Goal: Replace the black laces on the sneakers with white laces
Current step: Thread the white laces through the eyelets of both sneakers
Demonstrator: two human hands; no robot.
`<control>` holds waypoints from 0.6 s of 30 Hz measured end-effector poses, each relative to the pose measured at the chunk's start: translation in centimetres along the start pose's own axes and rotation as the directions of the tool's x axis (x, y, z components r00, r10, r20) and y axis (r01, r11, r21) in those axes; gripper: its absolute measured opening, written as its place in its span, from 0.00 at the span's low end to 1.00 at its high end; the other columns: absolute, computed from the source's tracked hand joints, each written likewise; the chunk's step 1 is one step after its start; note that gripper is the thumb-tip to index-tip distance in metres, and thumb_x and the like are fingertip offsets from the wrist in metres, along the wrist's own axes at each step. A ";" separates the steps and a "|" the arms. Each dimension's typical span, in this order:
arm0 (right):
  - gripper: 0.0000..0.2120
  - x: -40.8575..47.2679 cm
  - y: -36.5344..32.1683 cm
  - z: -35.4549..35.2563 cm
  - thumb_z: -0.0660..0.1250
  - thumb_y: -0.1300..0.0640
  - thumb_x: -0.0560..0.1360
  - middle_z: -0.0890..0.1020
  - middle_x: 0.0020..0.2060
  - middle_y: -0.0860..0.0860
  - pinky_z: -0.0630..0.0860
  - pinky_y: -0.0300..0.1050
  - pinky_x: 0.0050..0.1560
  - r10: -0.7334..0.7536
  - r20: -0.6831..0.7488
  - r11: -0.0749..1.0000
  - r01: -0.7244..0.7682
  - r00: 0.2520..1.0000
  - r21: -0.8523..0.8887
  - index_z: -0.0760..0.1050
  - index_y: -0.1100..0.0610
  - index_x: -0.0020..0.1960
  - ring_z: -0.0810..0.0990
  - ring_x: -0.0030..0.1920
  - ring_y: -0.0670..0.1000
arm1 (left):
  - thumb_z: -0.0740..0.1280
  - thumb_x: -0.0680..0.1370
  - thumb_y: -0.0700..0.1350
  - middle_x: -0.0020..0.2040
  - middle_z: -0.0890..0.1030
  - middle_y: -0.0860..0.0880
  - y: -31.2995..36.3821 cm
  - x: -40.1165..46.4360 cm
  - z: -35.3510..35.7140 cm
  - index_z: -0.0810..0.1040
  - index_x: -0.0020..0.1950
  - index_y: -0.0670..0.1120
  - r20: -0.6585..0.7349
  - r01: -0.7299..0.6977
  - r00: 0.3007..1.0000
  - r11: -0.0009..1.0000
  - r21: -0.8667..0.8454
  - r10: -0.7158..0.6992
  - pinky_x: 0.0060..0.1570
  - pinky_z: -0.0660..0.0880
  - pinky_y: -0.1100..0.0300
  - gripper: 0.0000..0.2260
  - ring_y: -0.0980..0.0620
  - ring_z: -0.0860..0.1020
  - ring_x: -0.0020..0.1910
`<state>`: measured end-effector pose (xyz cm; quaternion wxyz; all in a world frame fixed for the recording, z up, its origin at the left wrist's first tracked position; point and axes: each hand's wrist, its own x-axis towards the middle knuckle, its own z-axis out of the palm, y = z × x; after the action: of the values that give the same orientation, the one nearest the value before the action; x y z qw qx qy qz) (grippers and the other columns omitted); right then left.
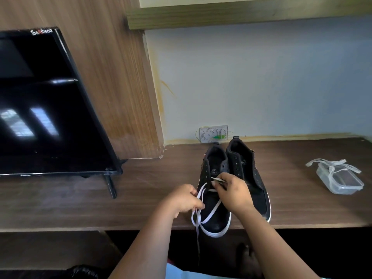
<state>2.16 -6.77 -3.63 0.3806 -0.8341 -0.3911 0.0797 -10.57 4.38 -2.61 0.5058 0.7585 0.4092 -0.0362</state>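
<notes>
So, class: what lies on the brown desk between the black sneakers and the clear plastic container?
Nothing: in the head view, bare brown desk separates the black sneakers from the clear plastic container.

Your two bare forearms, no sleeves

Your left hand (186, 199) and right hand (232, 193) show no rings, watch or gloves; light blue clothing edge below, between your arms.

2 black sneakers (233, 178) side by side; white lace (211, 213) partly threaded thru left one.
</notes>
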 end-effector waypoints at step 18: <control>0.09 1.8 3.7 -7.8 0.54 0.54 0.84 0.82 0.42 0.51 0.60 0.38 0.22 0.719 -0.120 0.271 -0.117 0.685 0.955 0.66 0.53 0.45 0.61 0.22 0.45 | 0.70 0.75 0.39 0.41 0.82 0.52 0.8 0.4 0.2 0.80 0.43 0.51 -0.410 -0.240 0.898 0.958 -0.157 0.157 0.42 0.78 0.59 0.06 0.53 0.79 0.37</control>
<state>8.91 -11.47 -0.51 0.8177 -0.5507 0.0918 0.1406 -9.69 4.38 -2.28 0.4893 0.7323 0.4241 0.2112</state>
